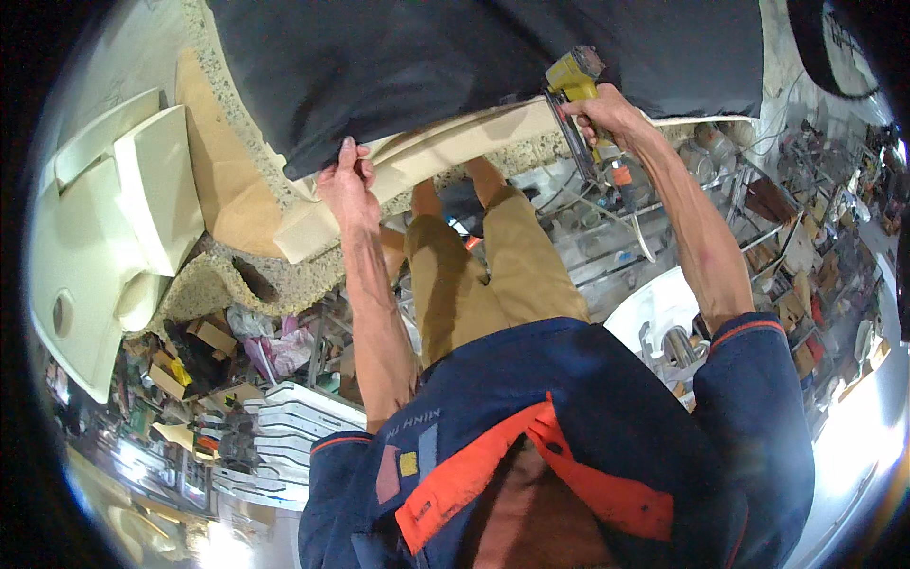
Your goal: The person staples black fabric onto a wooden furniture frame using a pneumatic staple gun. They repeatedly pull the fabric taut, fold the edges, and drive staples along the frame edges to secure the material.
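Note:
A sheet of black fabric spreads over the work in front of me. My left hand pinches its near left corner between thumb and fingers. Along the near edge of the fabric runs a cream-coloured strip, partly folded, its left end jutting out past my left hand. In my right hand is a yellow and black staple gun, gripped by the handle, its front by the fabric's near edge. A hose connection hangs from the handle's lower end. Whether the nose touches the fabric cannot be made out.
Speckled foam lies under the fabric and curls down at the left. Cream foam pieces stand at the far left. Cardboard scraps and plastic clutter the floor, with metal frames below and white pieces stacked lower left.

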{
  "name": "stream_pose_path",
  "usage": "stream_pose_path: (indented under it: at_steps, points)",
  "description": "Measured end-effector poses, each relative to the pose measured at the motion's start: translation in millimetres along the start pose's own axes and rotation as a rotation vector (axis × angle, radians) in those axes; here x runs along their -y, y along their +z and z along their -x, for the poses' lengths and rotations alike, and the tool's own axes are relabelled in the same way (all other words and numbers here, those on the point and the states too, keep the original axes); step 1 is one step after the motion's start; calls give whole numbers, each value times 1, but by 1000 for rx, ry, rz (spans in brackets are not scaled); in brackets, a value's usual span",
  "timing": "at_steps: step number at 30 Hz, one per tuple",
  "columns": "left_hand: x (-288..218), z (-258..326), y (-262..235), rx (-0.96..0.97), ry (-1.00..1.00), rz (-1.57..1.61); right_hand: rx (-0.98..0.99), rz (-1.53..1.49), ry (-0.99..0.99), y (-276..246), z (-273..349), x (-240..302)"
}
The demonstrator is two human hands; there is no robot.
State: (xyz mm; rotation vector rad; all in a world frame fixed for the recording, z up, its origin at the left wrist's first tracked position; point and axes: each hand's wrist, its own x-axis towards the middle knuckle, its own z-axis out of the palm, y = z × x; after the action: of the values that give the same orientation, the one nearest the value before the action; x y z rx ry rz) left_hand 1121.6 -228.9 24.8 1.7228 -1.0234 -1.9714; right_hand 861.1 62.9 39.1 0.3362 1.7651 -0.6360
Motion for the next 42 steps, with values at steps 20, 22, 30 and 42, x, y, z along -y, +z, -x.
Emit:
stream_pose_path:
  at_steps: [20, 22, 30, 42]
  points:
    - [5, 0, -16, -80, 150, -379, 93, 112, -26, 19, -11, 15]
    - [6, 0, -17, -98, 173, -390, 107, 245, -7, 15, -16, 22]
    - [3, 3, -18, -276, 389, -760, 168, 356, -50, 14, -21, 40]
    - [3, 0, -19, -205, 297, -505, 203, 185, 11, 59, -9, 49]
